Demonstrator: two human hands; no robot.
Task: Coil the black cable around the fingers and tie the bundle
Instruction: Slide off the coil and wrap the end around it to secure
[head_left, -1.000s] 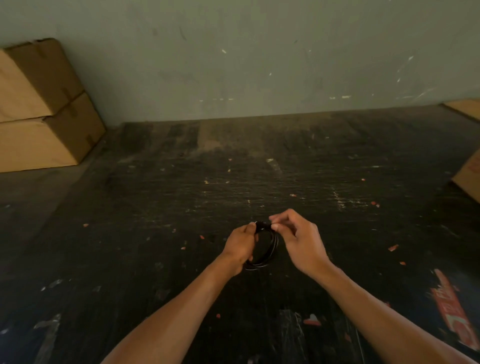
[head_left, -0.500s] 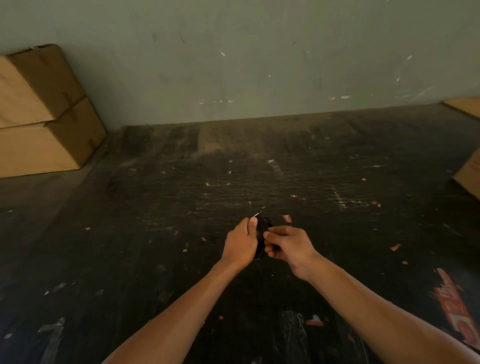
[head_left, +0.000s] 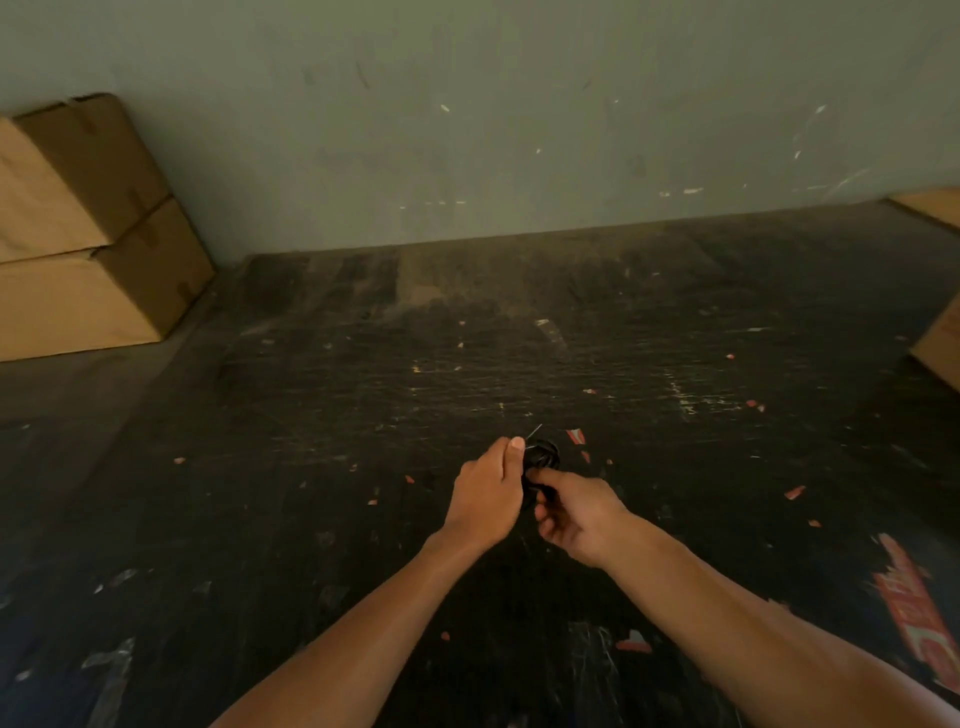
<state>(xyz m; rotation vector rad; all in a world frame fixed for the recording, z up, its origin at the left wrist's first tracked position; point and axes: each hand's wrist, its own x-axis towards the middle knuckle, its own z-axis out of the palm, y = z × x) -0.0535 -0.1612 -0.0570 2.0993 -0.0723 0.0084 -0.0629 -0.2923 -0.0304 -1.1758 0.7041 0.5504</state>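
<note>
The black cable (head_left: 542, 456) is a small tight bundle held between both hands above the dark floor. My left hand (head_left: 488, 496) grips its left side, thumb up on the top edge, where a thin pale wire tie end (head_left: 534, 432) sticks out. My right hand (head_left: 576, 514) pinches the lower right part of the bundle with fingers curled. Most of the coil is hidden behind the fingers.
The dark scuffed floor (head_left: 467, 364) carries small red and white scraps. Two stacked cardboard boxes (head_left: 88, 234) stand at the far left against the grey-green wall. More cardboard (head_left: 940, 348) shows at the right edge. A torn red label (head_left: 919, 629) lies at the lower right.
The wide loop seen a second ago has been squeezed into a tight bundle. My right hand dropped from the top of the coil to its lower right; a thin tie end now shows.
</note>
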